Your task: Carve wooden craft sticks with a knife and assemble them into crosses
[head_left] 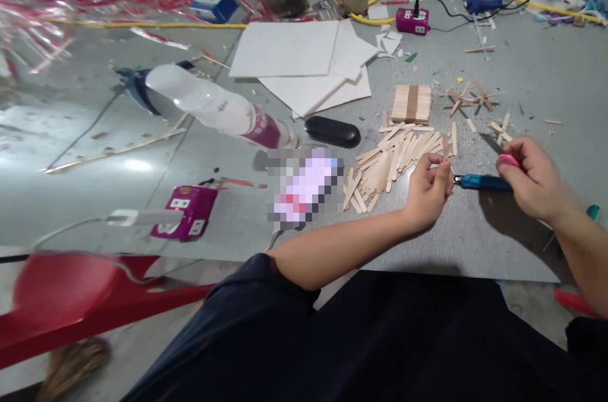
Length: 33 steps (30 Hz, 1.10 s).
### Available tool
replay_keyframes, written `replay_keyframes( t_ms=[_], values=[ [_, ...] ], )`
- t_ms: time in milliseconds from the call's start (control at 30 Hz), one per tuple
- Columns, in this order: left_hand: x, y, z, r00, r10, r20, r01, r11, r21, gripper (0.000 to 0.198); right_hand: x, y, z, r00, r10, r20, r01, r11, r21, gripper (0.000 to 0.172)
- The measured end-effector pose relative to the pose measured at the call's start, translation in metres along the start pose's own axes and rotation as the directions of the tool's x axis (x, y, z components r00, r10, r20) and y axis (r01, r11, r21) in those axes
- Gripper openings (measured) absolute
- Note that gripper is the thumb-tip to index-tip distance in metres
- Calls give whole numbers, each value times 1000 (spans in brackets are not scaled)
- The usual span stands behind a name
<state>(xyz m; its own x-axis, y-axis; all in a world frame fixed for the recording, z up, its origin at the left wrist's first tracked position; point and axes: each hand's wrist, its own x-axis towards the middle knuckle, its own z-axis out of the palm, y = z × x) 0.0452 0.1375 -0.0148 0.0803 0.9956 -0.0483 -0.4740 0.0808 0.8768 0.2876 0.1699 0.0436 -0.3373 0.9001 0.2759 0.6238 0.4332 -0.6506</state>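
Observation:
My left hand (pixel 430 190) is closed, pinching a wooden craft stick (pixel 445 145) that stands up from its fingertips. Across from it, my right hand (pixel 534 179) is closed around a pink-handled knife (pixel 509 160), its thin grey blade pointing away to the upper left. Between the two hands lies a blue utility knife (pixel 484 182) on the table. Beside my left hand a loose pile of craft sticks (pixel 392 161) spreads over the tabletop. Behind the pile sits a banded bundle of sticks (pixel 422 104).
Star-shaped stick pieces (pixel 470 98) lie beyond my right hand. White sheets (pixel 289 50), a black case (pixel 332 131), a lit phone (pixel 306 187) and a white bottle (pixel 223 107) are to the left. A blue glue gun (pixel 479 3) and purple power socket (pixel 412 21) stand farther back.

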Motion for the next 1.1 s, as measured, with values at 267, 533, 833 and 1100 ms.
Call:
replay_keyframes(
  t_ms=[267,533,833,1100],
  values=[
    [-5,3,-10,996,-43,-75,45,999,20,63,15,-49,36,996,-82,19,84,954,-287,29],
    [-18,17,-12,988,-136,-72,142,985,95,54,1,-49,43,973,-216,85,232,920,-316,28],
    [-21,38,-16,976,-216,-19,216,966,143,53,-2,-39,44,985,-165,46,171,916,-363,32],
    [-20,45,-22,950,-313,-3,313,950,-8,48,-1,-45,26,992,120,42,-113,983,-143,47]
  ],
)
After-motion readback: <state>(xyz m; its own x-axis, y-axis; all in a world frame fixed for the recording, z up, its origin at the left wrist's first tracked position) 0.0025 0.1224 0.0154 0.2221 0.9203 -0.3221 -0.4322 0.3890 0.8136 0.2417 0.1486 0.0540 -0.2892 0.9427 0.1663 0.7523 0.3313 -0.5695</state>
